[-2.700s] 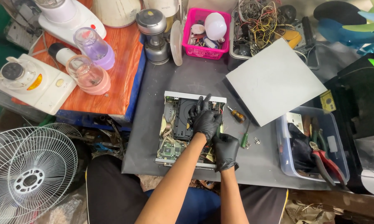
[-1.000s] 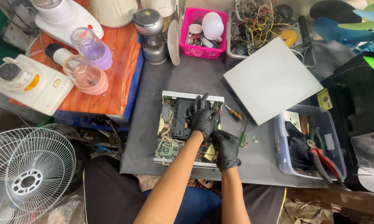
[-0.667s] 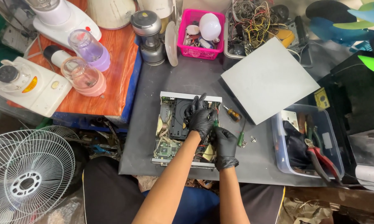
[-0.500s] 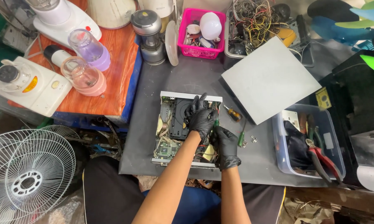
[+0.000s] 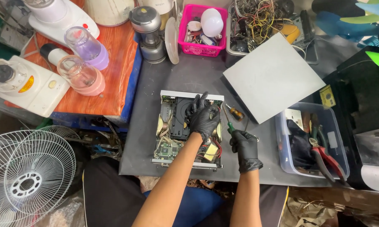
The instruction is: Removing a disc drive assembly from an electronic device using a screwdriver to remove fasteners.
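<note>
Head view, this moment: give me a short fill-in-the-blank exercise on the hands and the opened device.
1. Both hands wear ____ gloves.
2. The left hand rests inside the opened device, whose cover is ____.
3. The right hand grips a screwdriver with a ____ handle.

Missing words: black; off; green

Both hands wear black, slightly glossy gloves that fit tightly and end at the wrist. The left hand [image 5: 203,118] and the right hand [image 5: 245,148] are gloved alike, the cuffs wrinkled a little. The forearms above the gloves are bare, with no sleeves. Lower down, blue cloth covers the lap, with black cloth at either side.
</note>
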